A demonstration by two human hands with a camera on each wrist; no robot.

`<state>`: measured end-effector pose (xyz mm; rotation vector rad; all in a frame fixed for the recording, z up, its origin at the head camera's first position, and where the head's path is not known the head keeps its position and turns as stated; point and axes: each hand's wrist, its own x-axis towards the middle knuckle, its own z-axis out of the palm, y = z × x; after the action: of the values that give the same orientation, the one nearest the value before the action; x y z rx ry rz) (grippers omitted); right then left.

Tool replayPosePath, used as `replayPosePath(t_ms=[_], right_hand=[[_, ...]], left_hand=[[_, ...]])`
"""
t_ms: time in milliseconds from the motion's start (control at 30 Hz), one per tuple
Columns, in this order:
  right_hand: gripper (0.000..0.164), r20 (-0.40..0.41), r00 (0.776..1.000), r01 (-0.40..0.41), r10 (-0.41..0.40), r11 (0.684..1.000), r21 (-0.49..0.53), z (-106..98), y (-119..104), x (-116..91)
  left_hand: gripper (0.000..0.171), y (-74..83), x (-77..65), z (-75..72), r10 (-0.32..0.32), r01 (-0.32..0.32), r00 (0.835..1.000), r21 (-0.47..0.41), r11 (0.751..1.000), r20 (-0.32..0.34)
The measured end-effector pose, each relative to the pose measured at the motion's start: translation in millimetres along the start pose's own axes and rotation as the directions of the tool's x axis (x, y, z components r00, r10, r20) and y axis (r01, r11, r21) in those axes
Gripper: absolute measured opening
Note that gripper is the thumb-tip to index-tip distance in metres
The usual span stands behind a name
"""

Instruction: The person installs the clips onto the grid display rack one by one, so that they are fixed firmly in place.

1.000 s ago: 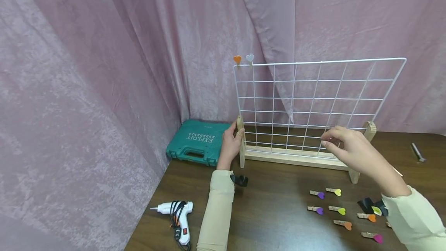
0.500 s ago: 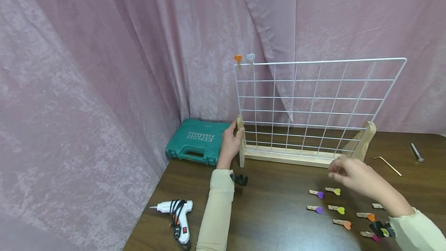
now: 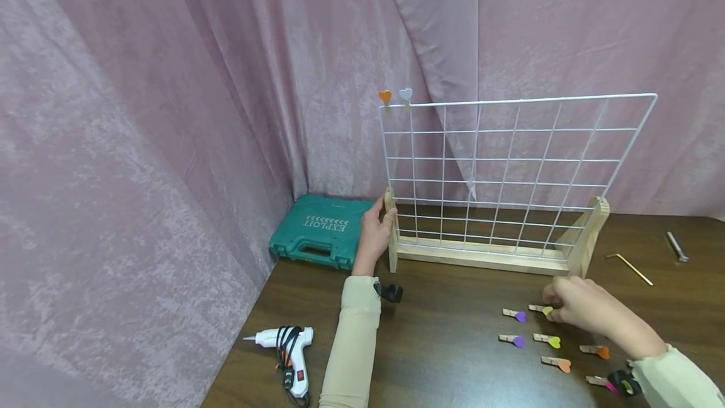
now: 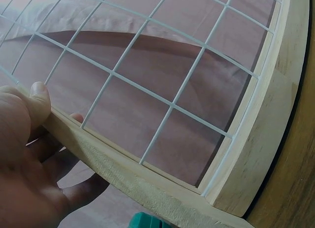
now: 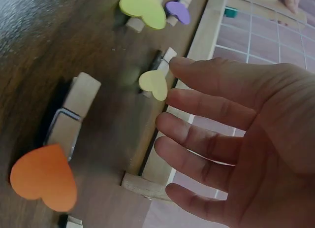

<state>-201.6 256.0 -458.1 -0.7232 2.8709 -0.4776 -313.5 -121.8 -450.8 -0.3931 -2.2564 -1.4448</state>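
A white wire grid panel [image 3: 522, 101] stands upright in a wooden stand [image 3: 481, 259]. My left hand [image 3: 375, 235] grips the stand's left upright, thumb on the near face and fingers behind, as the left wrist view shows. Two heart clothespins, one orange [image 3: 385, 96] and one white [image 3: 405, 94], are clipped to the panel's top left. Down at the right, my right hand [image 3: 589, 310] hovers over the table with fingers spread. Its thumb and index fingertips are right at a small clothespin with a pale yellow heart [image 5: 154, 84], lying on the wood.
Other heart clothespins lie around it: purple [image 3: 512, 340], yellow-green [image 3: 547, 340], orange [image 3: 557, 364] and pink ones. A hex key [image 3: 631, 269] and a bolt [image 3: 676, 247] lie at right. At left are a glue gun [image 3: 291, 357] and a green case [image 3: 323, 225].
My right hand has come down from in front of the grid to the pale yellow clothespin on the table. The left hand has stayed on the stand's upright.
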Motion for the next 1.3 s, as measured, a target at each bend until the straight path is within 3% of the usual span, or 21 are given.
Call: replayPosePath(t_ms=[133,367,500,733,967,1167,1300], right_hand=[[0.014,-0.011,1.0,0.013,-0.014,0.999,-0.036,6.6,1.0,-0.1],[0.038,-0.078,0.996,0.035,-0.043,0.994,-0.106,15.1,-0.3,0.3],[0.041,-0.119,0.992,0.032,-0.047,0.991,-0.127,16.0,-1.7,1.6],[0.038,-0.113,0.993,0.027,-0.041,0.992,-0.124,15.8,-2.8,4.9],[0.027,-0.117,0.992,-0.041,0.035,0.998,-0.05,3.5,-3.3,3.8],[0.021,-0.211,0.977,-0.021,0.017,1.0,-0.018,-15.1,-9.6,2.9],[0.022,-0.343,0.937,0.065,-0.06,0.998,0.002,-24.0,-13.3,4.7]], left_hand=[[0.046,0.6,-0.6,0.0,0.008,-0.008,1.0,-0.003,1.0,0.001],[0.046,-0.6,-0.9,-0.2,0.033,-0.033,0.999,-0.009,0.999,-0.002],[0.045,-0.7,-1.0,-0.4,0.034,-0.034,0.999,-0.019,0.999,-0.001],[0.043,-1.6,-0.4,-0.7,0.017,-0.017,1.0,0.011,1.0,-0.002],[0.048,-1.9,-0.7,0.1,0.016,-0.016,1.0,0.031,0.999,0.005],[0.049,-0.7,-0.7,-0.7,0.008,-0.008,1.0,0.007,1.0,0.015],[0.049,-0.7,-1.0,-1.3,0.0,0.0,1.0,-0.008,1.0,0.018]])
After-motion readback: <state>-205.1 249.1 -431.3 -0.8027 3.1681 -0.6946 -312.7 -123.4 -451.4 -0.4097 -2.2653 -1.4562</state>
